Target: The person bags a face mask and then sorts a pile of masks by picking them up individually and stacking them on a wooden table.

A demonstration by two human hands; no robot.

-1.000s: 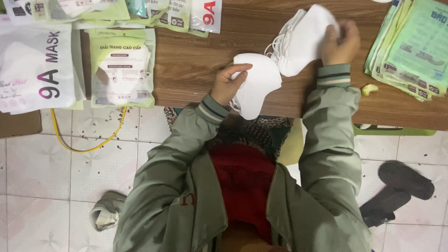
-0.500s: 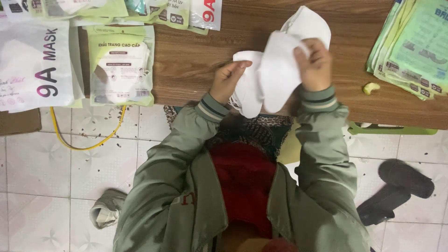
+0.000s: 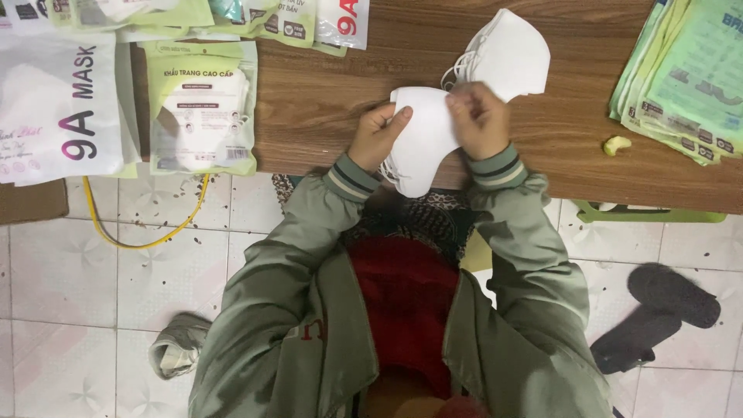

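Both hands, left and right, grip one white mask pinched between them.

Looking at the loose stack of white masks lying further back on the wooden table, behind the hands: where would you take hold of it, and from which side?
Probably at the broad folded edge of the stack of white masks, coming from the right hand's side. The ear loops bunch at its left end, so pinching the smooth right part across the stack should lift the masks together without snagging.
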